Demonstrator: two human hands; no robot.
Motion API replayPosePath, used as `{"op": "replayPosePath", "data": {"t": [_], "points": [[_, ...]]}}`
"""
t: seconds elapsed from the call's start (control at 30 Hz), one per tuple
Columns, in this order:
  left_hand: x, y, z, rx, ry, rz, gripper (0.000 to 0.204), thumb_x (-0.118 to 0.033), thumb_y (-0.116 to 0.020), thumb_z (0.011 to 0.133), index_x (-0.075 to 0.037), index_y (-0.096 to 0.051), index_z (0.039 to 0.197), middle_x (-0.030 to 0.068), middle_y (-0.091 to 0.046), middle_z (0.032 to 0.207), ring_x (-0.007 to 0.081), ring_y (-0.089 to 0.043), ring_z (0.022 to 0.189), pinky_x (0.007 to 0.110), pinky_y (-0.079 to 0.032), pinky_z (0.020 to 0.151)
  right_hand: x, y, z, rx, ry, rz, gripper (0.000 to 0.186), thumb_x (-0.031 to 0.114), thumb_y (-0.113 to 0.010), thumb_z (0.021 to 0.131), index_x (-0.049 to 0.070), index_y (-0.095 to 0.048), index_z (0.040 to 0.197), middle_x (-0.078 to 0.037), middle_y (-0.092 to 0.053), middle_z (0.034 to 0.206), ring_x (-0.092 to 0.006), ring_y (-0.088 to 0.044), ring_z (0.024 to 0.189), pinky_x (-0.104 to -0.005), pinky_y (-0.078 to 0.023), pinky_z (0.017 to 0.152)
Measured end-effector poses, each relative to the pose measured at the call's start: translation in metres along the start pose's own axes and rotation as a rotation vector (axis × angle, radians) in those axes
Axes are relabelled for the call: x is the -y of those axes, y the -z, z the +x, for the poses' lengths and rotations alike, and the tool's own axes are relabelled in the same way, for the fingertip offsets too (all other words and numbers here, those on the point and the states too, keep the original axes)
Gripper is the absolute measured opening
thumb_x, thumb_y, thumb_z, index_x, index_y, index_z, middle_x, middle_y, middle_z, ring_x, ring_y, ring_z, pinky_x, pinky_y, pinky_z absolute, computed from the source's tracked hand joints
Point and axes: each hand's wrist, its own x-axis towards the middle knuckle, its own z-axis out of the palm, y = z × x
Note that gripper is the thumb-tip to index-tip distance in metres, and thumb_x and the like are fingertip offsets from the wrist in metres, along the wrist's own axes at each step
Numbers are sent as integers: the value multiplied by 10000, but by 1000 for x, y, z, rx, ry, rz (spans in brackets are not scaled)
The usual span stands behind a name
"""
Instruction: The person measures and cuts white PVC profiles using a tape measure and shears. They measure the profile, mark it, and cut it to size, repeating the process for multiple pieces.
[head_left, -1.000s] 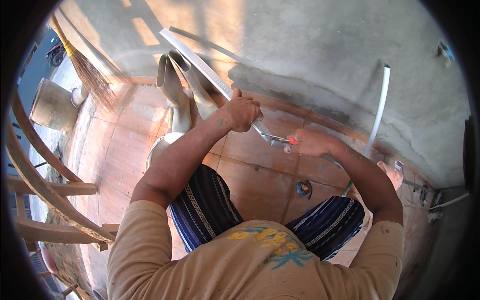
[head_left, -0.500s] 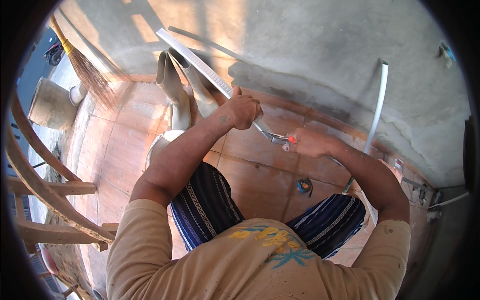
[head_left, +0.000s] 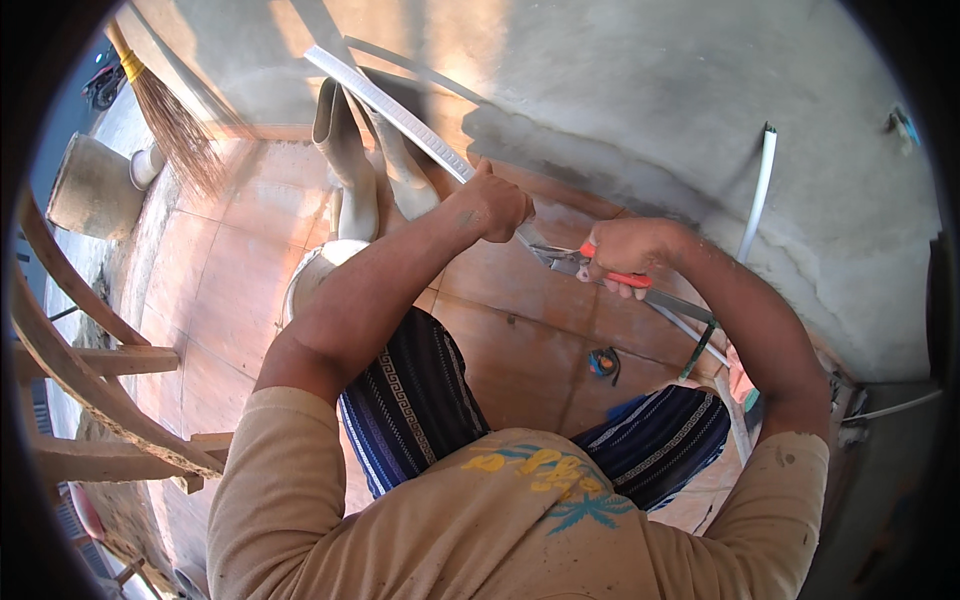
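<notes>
Diagonally, white strip point(head_left: 395, 112) points lengthwise up-left.

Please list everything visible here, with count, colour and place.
Wall: 1, grey, top
Tiled floor: 1, orange-brown, underneath
Ridged strip: 1, white, upper centre
Cutting tool: 1, red-handled, centre
Boots: 2, pale, near wall
Broom: 1, yellow-banded brown, upper left
Pot: 1, grey, left
Cup-like container: 1, white, beside pot
Bucket-like item: 1, whitish, left of centre
Motorbike: 1, dark, far upper left
Wooden frame: 1, brown, left
Tube: 1, white, right
Floor item: 1, blue-orange, below centre
Pink item: 1, right, partly hidden
Shirt: 1, tan, bottom
Legwear: 1, dark blue, below centre
Left grip: 1, on ridged strip
Right grip: 1, on cutting tool
</notes>
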Motion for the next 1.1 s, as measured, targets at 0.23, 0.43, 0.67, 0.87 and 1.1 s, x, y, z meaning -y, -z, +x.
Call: {"op": "replayPosePath", "data": {"t": [0.23,0.43,0.67,0.87,1.1], "points": [[0,1,-3,89,-10,-54,310,-110,-641,849,-209,-736,1127,57,-754,1012,260,-710,1036,497,-404,962,41,-2,-15,-34,-81,-213,416,321,-641,1011,-92,-665,964,-177,-695,803,-239,-691,623,-389,-589,520],[-1,1,2,119,-16,-60,271,-110,-646,849,-195,-741,1088,50,-759,1065,275,-708,1097,524,-415,986,87,-7,-12,-18,-139,-680,380,279,-631,980,-100,-665,984,-201,-704,830,-284,-690,634,-435,-584,533],[-3,2,3,75,-6,-60,319,-117,-777,790,-166,-797,1104,40,-774,1142,257,-718,1115,499,-484,885,93,17,-9,33,-224,-386,272,223,-647,968,-42,-678,917,-143,-659,758,-270,-678,628,-432,-553,506],[-2,2,1,45,1,-83,303,-125,-769,807,-168,-802,1105,26,-776,1139,233,-712,1119,493,-484,897,102,8,-5,18,-223,-599,316,225,-622,957,-83,-690,934,-181,-663,763,-312,-685,627,-460,-566,528],[1,5,9,252,-9,-143,402,-114,-780,782,-211,-784,1173,53,-760,1198,301,-708,1134,545,-494,932,97,-11,20,100,-28,-1043,364,122,-540,876,-68,-764,1090,-296,-734,1104,-429,-737,1003,-509,-574,839]]}}
